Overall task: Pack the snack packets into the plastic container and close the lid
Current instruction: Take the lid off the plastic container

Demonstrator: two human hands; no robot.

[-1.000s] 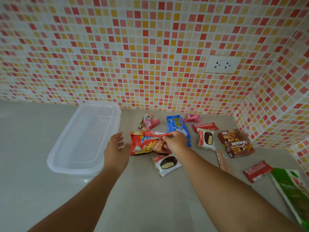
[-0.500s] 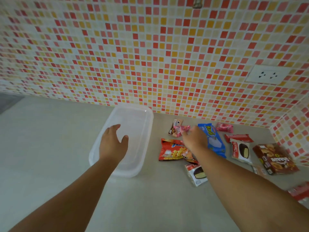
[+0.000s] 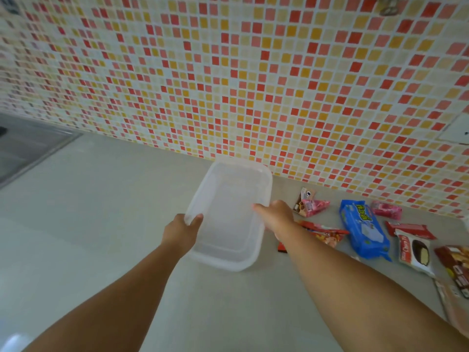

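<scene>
A clear plastic container sits on the grey counter by the tiled wall, with nothing inside. My left hand grips its left rim, thumb over the edge. My right hand rests on its right rim, fingers over the edge. To the right lie the snack packets: a red chips bag partly under my right forearm, a blue biscuit pack, a pink packet, another pink one, a red wafer bar, a white Choco Pie packet and a brown biscuit box. No lid shows apart from the container.
The mosaic wall runs close behind the container and packets. A metal sink edge lies at the far left. A wall socket is at the right edge. Bare counter stretches left and in front.
The view has swung left. My right hand left the packets and came over to the container's right rim. My left hand closed on the left rim.
</scene>
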